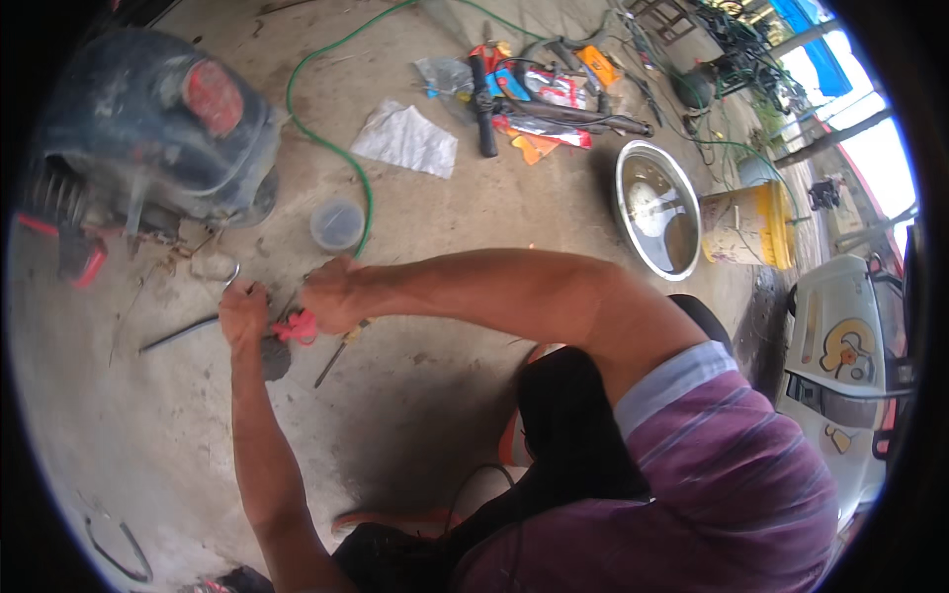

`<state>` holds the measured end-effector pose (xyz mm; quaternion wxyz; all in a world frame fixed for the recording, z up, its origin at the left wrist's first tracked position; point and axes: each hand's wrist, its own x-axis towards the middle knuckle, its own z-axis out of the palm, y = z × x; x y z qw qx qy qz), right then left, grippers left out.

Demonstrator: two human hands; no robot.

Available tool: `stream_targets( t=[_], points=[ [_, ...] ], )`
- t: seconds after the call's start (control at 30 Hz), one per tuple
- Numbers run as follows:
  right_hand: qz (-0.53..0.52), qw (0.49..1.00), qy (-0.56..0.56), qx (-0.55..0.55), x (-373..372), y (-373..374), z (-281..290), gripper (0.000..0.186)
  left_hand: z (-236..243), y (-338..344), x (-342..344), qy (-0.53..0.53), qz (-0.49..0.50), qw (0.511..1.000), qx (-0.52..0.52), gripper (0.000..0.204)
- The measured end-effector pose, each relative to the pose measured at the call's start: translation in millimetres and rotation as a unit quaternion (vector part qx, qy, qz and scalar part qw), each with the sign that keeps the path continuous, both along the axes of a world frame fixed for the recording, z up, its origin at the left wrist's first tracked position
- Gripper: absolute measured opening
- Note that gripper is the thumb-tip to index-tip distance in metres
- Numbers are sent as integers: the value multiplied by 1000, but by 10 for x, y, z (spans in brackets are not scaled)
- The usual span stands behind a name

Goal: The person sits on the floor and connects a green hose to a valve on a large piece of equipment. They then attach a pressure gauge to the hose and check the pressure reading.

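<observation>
My left hand point(244, 311) is closed, low over the concrete floor; what its fingers hold is hidden. A thin dark rod point(180, 334) runs out leftward beside it, and a small metal ring point(233, 271) shows just above the knuckles. Close by on the right, my right hand point(333, 295) is curled shut, fingers turned toward the left one. Against its underside is a pink-red looped thing point(297, 326), too blurred to name. Below lies a dark round lump point(276, 358), partly covered. A slim tool with a yellowish end point(342, 353) rests near my right wrist.
A dirty dark machine body point(163, 128) stands far left. Beyond my hands are a clear round tub point(337, 223), green hose point(327, 138), white cloth point(405, 138) and scattered packets point(549, 89). Rightward stand a metal basin point(621, 203), yellow bucket point(761, 225) and white scooter point(835, 366).
</observation>
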<state>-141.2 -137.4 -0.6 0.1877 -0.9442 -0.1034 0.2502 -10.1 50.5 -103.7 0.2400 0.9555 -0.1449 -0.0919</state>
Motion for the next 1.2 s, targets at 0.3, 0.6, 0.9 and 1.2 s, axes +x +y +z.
stream_targets(
  t=[0.3, 0.6, 0.9, 1.2],
  points=[
    [-40, 998, 33, -25, -369, -1020, -245, 24, -23, 270, -59, 74, 53, 977, -193, 30],
    [9, 996, 49, -71, -317, -678, -187, 20, 380, 560, -82, 219, 190, 925, -246, 29],
    [132, 971, -200, 18, -4, 62, -493, 45, 231, 1049, -35, 237, 242, 875, -346, 27],
    [128, 975, -176, -51, 171, 334, -709, 47, 278, 1204, -124, 241, 239, 876, -343, 26]
  ],
)
